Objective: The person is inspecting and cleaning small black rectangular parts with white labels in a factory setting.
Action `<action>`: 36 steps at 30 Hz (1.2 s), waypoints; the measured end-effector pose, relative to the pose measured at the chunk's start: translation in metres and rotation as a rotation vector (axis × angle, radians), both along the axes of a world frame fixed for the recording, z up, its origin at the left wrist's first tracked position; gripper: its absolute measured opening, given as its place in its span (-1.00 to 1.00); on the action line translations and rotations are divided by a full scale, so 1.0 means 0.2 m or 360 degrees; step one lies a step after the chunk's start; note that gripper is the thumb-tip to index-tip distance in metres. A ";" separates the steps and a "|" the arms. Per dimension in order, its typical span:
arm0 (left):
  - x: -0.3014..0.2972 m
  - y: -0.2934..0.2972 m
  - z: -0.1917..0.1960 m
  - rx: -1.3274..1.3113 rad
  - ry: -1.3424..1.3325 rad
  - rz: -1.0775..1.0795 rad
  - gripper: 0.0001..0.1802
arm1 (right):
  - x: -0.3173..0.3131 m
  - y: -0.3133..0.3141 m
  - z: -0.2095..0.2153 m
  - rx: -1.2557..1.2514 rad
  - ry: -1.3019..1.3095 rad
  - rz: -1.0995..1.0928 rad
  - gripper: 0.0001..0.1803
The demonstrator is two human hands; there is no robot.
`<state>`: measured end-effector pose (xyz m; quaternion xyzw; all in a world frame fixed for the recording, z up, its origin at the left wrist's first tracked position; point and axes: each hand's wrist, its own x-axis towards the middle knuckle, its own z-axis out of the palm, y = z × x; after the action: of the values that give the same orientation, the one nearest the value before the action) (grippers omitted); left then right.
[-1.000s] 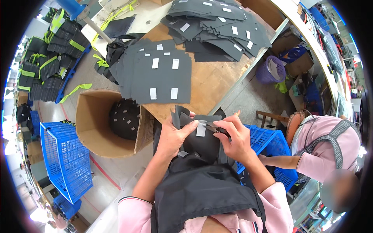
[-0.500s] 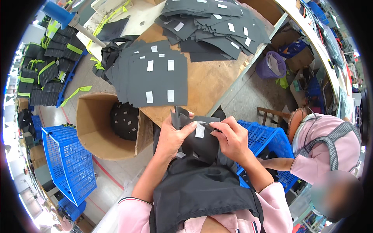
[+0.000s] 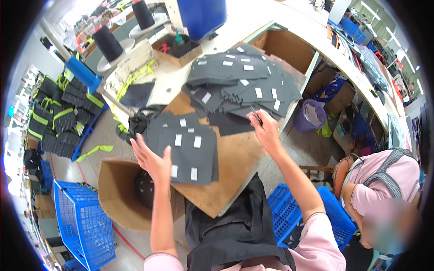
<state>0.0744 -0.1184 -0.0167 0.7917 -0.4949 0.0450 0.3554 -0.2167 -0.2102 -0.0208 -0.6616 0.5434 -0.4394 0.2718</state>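
My left hand (image 3: 154,161), fingers spread and empty, is over the left edge of a stack of dark grey fabric panels (image 3: 205,156) with white labels. Whether it touches the stack I cannot tell. My right hand (image 3: 267,131) is closed on a small dark pointed tool (image 3: 256,116), its tip pointing up and away from me. That hand is at the near edge of a larger, untidy pile of similar labelled panels (image 3: 235,83). Both stacks rest on a brown wooden board (image 3: 239,153).
An open carton (image 3: 113,194) with dark pieces inside stands below the board's left side. Blue crates (image 3: 83,226) flank me. A person in pink (image 3: 384,176) bends at the right. Further off are a purple basket (image 3: 307,118), thread cones (image 3: 108,45) and a blue post (image 3: 83,74).
The labelled panel I held in both hands is no longer in them. My left hand has moved left and opened; my right has gone forward with the tool. The view has tilted up.
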 end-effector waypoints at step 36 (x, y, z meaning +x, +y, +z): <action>-0.08 -0.01 -0.21 0.0514 -0.0576 -0.0548 -0.42 | -0.08 0.10 -0.19 -0.0147 0.0532 0.0303 -0.58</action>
<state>0.0591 -0.1198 -0.0586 0.7215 -0.6779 0.0452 0.1331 -0.2322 -0.1896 -0.0591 -0.7855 0.4953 -0.3202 0.1875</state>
